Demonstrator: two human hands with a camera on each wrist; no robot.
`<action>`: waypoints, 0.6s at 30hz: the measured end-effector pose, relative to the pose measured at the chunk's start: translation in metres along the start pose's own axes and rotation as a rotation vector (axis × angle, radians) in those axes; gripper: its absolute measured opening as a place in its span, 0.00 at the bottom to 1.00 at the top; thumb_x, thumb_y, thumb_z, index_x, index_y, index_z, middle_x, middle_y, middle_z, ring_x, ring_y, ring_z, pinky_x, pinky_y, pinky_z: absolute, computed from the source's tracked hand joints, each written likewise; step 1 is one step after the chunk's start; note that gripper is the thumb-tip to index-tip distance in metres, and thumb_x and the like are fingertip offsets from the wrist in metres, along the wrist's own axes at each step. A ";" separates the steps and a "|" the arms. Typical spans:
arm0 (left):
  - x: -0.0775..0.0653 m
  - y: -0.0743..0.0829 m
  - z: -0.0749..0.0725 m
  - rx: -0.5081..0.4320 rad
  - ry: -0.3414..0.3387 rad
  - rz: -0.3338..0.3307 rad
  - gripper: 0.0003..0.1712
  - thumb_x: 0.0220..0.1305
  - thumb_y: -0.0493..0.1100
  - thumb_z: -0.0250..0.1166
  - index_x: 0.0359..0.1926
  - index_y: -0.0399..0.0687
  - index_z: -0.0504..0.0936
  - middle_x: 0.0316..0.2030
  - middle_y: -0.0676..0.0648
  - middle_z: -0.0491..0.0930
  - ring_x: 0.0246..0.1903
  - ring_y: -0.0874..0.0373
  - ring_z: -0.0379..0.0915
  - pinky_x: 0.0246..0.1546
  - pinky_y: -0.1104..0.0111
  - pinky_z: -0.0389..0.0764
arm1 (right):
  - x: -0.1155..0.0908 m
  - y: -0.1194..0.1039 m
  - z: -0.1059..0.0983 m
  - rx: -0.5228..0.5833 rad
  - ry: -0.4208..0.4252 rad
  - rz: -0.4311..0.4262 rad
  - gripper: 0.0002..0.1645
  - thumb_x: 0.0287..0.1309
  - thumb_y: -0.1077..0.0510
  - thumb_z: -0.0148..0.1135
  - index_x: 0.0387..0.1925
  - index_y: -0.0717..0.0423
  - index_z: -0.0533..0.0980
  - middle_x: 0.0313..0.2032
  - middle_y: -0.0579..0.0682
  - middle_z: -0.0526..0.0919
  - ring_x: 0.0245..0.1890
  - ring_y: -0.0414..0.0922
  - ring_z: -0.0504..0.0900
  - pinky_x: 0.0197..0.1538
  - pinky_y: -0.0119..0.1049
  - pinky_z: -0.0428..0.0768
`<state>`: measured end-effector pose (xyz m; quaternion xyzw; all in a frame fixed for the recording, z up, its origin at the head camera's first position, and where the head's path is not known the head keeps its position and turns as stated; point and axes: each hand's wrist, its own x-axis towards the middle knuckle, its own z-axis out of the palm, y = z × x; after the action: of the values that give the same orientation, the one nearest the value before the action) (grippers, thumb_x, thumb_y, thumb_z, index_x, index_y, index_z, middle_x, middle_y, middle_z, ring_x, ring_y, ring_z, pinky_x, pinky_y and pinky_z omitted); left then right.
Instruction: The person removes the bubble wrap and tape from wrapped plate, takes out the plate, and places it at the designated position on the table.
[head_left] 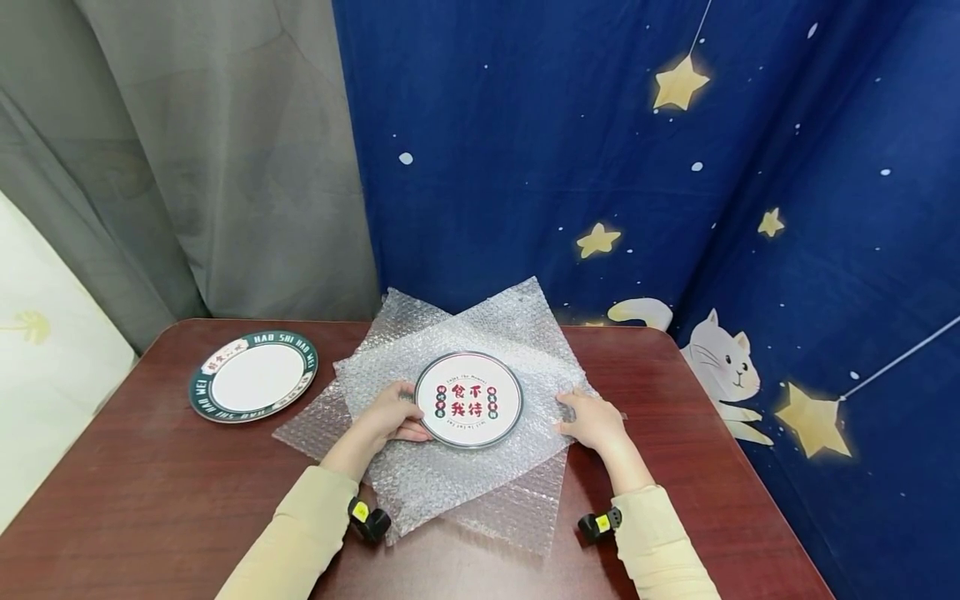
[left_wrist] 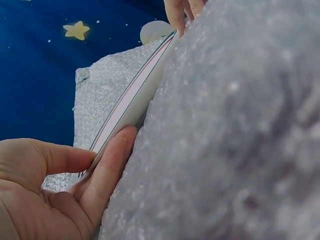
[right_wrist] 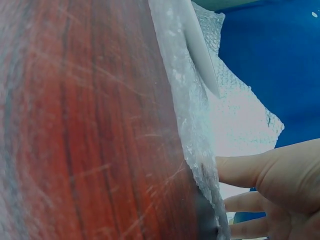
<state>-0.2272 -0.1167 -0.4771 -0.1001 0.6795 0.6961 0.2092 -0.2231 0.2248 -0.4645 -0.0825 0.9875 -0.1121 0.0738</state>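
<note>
An oval white plate (head_left: 468, 400) with a dark rim and red and green characters lies over crossed sheets of bubble wrap (head_left: 420, 492). My left hand (head_left: 393, 412) holds the plate's left edge. In the left wrist view, the thumb is over the rim and the fingers (left_wrist: 112, 162) are beneath it, above the bubble wrap. My right hand (head_left: 596, 421) rests at the right side of the top sheet, apart from the plate. Its thumb and fingers (right_wrist: 242, 170) are spread and touch the wrap in the right wrist view.
A second oval plate (head_left: 258, 379), with a green lettered rim, lies at the left of the brown table (head_left: 187, 500). Behind the table hang a grey curtain (head_left: 247, 167) and a blue star-patterned curtain (head_left: 510, 167). The lower bubble wrap sheet sticks out at several corners.
</note>
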 end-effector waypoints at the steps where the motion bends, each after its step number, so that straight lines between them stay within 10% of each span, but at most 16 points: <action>1: 0.000 0.000 0.000 -0.004 0.004 0.000 0.30 0.59 0.24 0.53 0.62 0.34 0.57 0.23 0.36 0.75 0.18 0.48 0.81 0.27 0.60 0.84 | 0.000 0.000 0.000 0.003 -0.001 0.000 0.32 0.55 0.50 0.68 0.61 0.52 0.74 0.63 0.65 0.67 0.60 0.68 0.66 0.46 0.79 0.61; 18: -0.002 0.002 -0.012 -0.082 0.056 0.028 0.30 0.63 0.25 0.51 0.64 0.35 0.53 0.23 0.36 0.78 0.19 0.48 0.81 0.27 0.60 0.84 | 0.001 0.002 0.001 0.005 0.005 0.002 0.34 0.54 0.48 0.69 0.62 0.51 0.73 0.64 0.64 0.66 0.60 0.68 0.66 0.46 0.79 0.61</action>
<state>-0.2278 -0.1286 -0.4749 -0.1185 0.6575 0.7230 0.1759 -0.2242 0.2260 -0.4665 -0.0809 0.9875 -0.1148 0.0716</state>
